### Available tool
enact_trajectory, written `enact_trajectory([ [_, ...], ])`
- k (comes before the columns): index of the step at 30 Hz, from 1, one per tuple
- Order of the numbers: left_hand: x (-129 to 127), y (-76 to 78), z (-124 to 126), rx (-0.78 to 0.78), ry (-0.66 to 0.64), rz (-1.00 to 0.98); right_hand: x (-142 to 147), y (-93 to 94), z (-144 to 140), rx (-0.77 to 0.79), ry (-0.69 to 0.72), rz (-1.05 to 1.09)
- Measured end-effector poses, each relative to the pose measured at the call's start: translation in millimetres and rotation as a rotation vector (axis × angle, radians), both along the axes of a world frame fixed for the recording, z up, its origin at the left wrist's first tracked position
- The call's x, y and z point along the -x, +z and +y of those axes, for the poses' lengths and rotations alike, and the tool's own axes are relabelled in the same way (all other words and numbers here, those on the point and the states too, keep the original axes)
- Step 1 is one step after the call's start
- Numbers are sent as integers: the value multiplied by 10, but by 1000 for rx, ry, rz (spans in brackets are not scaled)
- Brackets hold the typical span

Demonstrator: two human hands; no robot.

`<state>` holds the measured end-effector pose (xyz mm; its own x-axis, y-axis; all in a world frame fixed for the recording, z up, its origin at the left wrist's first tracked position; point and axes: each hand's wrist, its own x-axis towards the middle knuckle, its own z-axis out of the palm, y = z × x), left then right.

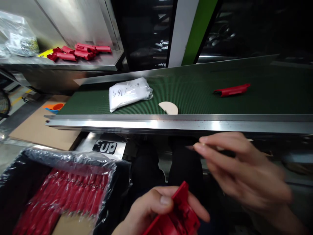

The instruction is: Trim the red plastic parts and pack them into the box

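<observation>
At the bottom middle, my left hand [156,204] is closed round a red plastic shell part [179,212], with the thumb on its near edge and its ribbed inner side showing. My right hand [237,163] is above and to the right of it, blurred by motion. Its thumb and finger pinch a small pointed blade [189,147] whose tip points left; the rest is hidden in the fingers. The blade and the red part are apart. Beyond my hands, a single red shell part [232,90] lies on the green conveyor belt [193,88].
A white plastic packet [129,93] with handwriting and a beige part-round piece [169,107] lie on the belt, behind its metal rail [156,124]. Several red parts [80,52] lie on a steel table. A lined black bin [122,176] at left holds many bagged red pieces [73,192].
</observation>
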<state>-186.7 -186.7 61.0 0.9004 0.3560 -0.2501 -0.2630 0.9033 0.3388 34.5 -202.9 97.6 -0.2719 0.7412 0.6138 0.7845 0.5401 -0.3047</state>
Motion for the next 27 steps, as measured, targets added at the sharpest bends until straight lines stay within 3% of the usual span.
enact_trajectory([
  [3,-45,-20,-31,30,33,-119,-4,62,-13,2,-63,33],
  [7,-77,-22,-58,61,134,-244,36,48,-80,59,-11,54],
  [14,-101,61,30,109,121,-192,86,-85,-190,110,-61,166],
  [23,-267,-128,-37,-97,67,9,250,32,25,545,83,502],
  [27,-311,-107,-39,-183,151,104,188,-15,59,571,-118,576],
])
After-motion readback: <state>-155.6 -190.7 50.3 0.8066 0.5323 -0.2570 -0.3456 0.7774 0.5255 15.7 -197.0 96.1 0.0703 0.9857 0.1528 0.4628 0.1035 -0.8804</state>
